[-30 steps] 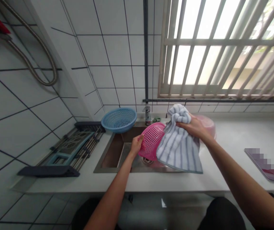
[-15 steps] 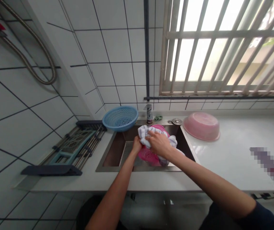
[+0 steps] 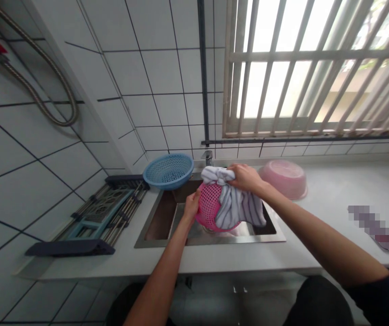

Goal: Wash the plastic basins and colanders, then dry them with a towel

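Observation:
A pink colander [image 3: 209,206] is held tilted over the sink [image 3: 156,222], its holed outer side toward me. My left hand [image 3: 192,204] is closed on its left edge. With my right hand [image 3: 245,176] I grip a white-and-grey striped cloth [image 3: 231,206] at the colander's upper edge. Part of the cloth is bunched over that edge, and the rest hangs down across the colander's right side. The fingertips of my right hand are partly hidden in the cloth.
A blue basket [image 3: 169,172] rests at the sink's back left corner, left of the faucet [image 3: 208,157]. An upturned pink basin [image 3: 284,179] stands on the counter at right. A folded rack [image 3: 102,215] lies at left. A blurred-out object [image 3: 377,231] is at far right.
The colander has been lifted and turned so its holed side shows. My right hand has moved up and right with the cloth, which now hangs unfolded rather than bunched.

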`<state>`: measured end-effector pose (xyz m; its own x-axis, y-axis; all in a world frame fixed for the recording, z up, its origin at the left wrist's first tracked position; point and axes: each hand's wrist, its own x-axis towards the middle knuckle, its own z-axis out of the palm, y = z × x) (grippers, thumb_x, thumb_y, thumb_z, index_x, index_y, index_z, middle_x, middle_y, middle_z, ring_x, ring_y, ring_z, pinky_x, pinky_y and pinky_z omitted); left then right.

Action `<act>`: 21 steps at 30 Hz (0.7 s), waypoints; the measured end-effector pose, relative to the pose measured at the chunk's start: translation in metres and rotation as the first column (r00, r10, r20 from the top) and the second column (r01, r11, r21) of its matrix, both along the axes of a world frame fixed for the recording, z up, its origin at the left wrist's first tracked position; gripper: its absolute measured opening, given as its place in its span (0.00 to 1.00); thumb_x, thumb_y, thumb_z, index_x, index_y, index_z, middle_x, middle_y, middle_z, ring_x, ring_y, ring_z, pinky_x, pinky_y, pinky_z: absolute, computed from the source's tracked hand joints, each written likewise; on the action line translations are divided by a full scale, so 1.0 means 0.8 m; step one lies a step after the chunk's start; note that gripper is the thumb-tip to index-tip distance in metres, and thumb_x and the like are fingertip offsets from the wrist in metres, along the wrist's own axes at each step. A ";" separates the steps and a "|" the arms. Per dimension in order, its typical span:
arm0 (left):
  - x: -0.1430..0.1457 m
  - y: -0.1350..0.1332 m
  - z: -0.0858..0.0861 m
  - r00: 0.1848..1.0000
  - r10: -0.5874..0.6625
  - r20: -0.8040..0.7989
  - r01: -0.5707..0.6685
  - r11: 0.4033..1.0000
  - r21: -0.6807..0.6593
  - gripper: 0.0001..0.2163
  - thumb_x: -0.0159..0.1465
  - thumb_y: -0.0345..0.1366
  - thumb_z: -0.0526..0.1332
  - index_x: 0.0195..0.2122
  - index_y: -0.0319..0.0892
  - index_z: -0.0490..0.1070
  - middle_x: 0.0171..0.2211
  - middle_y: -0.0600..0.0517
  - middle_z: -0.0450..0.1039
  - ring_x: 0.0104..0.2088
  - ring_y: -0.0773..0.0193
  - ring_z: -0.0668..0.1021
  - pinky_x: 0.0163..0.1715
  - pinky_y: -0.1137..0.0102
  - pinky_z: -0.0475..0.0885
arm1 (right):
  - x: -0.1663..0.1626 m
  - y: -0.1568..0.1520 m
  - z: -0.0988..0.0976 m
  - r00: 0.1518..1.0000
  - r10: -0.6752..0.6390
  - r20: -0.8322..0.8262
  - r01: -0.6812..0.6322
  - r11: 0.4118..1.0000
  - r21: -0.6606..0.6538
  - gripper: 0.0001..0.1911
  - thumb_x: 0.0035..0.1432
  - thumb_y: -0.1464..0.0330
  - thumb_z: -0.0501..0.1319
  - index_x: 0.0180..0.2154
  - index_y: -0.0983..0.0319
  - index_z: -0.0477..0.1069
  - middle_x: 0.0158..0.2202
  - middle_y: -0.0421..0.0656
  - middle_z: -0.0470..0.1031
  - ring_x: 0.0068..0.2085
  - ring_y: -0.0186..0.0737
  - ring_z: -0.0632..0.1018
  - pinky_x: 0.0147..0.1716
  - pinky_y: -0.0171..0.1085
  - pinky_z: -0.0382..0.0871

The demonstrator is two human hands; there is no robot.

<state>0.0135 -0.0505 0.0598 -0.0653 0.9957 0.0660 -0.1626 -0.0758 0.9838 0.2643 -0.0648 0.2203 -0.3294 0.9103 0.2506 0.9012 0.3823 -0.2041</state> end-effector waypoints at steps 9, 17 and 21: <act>-0.006 0.001 0.009 0.881 0.041 0.472 -0.006 0.997 -0.076 0.28 0.60 0.60 0.69 0.47 0.39 0.79 0.42 0.44 0.83 0.41 0.54 0.82 0.42 0.62 0.77 | 0.087 0.021 -0.037 0.776 -0.120 -0.619 0.087 0.993 -0.082 0.18 0.55 0.61 0.63 0.44 0.63 0.81 0.42 0.46 0.84 0.41 0.47 0.81 0.40 0.37 0.72; -0.010 -0.004 0.022 0.728 -0.028 0.685 0.106 0.992 -0.072 0.24 0.69 0.52 0.62 0.59 0.41 0.74 0.59 0.42 0.77 0.61 0.49 0.76 0.61 0.53 0.73 | 0.009 -0.068 -0.078 0.512 -0.081 -0.855 0.284 0.955 0.079 0.20 0.61 0.57 0.59 0.50 0.61 0.74 0.51 0.49 0.81 0.50 0.49 0.79 0.53 0.45 0.72; -0.011 -0.006 0.022 0.751 0.039 0.660 0.022 0.996 -0.085 0.20 0.70 0.46 0.59 0.59 0.43 0.74 0.56 0.45 0.79 0.60 0.52 0.77 0.62 0.55 0.72 | -0.043 -0.112 -0.087 0.459 -0.097 -0.883 0.348 0.934 0.078 0.21 0.64 0.57 0.59 0.55 0.60 0.68 0.53 0.51 0.77 0.52 0.49 0.77 0.55 0.46 0.71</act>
